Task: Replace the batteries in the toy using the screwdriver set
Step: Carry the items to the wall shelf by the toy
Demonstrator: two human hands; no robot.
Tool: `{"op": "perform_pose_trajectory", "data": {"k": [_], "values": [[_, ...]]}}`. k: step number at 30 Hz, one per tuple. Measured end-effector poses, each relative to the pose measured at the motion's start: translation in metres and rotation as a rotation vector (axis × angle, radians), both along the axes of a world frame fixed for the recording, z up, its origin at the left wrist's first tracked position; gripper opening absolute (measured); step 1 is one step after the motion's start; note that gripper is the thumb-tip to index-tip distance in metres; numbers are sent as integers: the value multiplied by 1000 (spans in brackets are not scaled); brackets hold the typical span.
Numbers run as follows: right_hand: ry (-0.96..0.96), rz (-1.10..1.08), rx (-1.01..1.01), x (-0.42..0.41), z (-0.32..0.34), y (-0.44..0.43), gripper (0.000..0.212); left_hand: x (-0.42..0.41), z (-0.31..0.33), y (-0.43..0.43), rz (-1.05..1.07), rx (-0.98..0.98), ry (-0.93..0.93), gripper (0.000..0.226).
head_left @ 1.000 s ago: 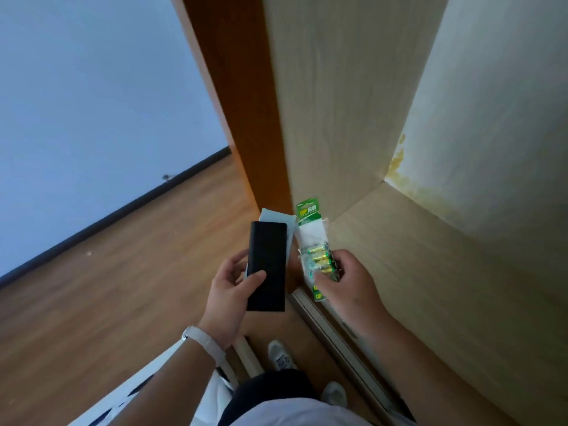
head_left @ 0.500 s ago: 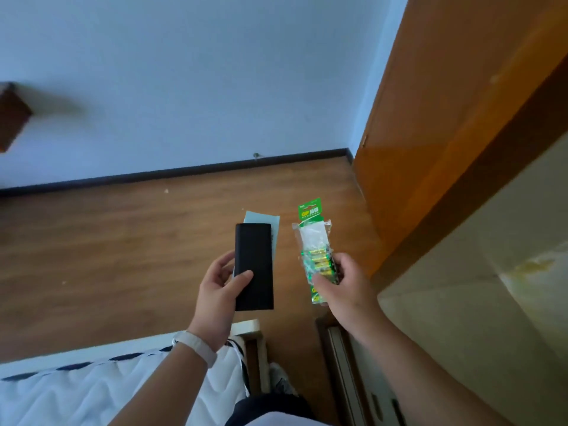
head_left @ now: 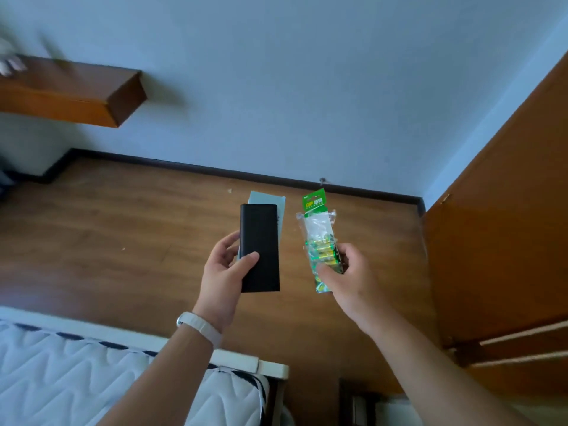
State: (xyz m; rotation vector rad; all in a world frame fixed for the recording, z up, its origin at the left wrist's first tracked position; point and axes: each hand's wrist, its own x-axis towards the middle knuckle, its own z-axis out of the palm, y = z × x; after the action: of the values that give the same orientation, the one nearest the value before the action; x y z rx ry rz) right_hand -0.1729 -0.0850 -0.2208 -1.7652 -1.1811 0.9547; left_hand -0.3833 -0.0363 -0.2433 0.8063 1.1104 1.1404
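Note:
My left hand grips a flat black rectangular case, held upright over the wooden floor; a pale blue sheet sticks out behind its top edge. My right hand holds a clear plastic pack of green and yellow batteries with a green header card, upright, a little to the right of the case. A white band sits on my left wrist. The toy is not in view.
A white quilted mattress fills the lower left. A brown wooden shelf juts from the pale blue wall at upper left. An orange-brown door or cabinet panel stands at right. Brown wood floor lies below.
The view has swung left, away from the pale cabinet interior toward the wall, floor and bed. Both hands keep the same hold on the case and the battery pack.

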Motion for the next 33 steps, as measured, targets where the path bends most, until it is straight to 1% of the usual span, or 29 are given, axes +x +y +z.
{"op": "perform_pose_trajectory", "data": {"k": [4, 8, 10, 16, 19, 23, 28, 31, 33], "values": [[2, 92, 24, -20, 7, 32, 17, -25, 6, 9, 120, 8, 5, 42], [59, 167, 29, -35, 4, 67, 20, -43, 8, 16, 229, 15, 17, 43], [81, 217, 22, -43, 0, 88, 23, -49, 7, 22, 292, 10, 25, 42], [137, 369, 6, -63, -5, 162, 22, -54, 12, 53, 477, 1, 40, 41], [179, 474, -15, -64, -4, 217, 18, -47, 17, 87, 577, 1, 63, 40], [194, 617, -68, -55, 3, 287, 23, -27, 28, 136, 679, -21, 93, 40], [182, 722, -74, -30, 7, 368, 17, 1, 35, 198, 761, -24, 136, 41], [132, 760, -64, -17, 10, 405, 19, 15, 35, 230, 790, -32, 126, 44], [134, 770, -50, -11, 14, 423, 19, 23, 36, 249, 801, -31, 114, 43]]}}
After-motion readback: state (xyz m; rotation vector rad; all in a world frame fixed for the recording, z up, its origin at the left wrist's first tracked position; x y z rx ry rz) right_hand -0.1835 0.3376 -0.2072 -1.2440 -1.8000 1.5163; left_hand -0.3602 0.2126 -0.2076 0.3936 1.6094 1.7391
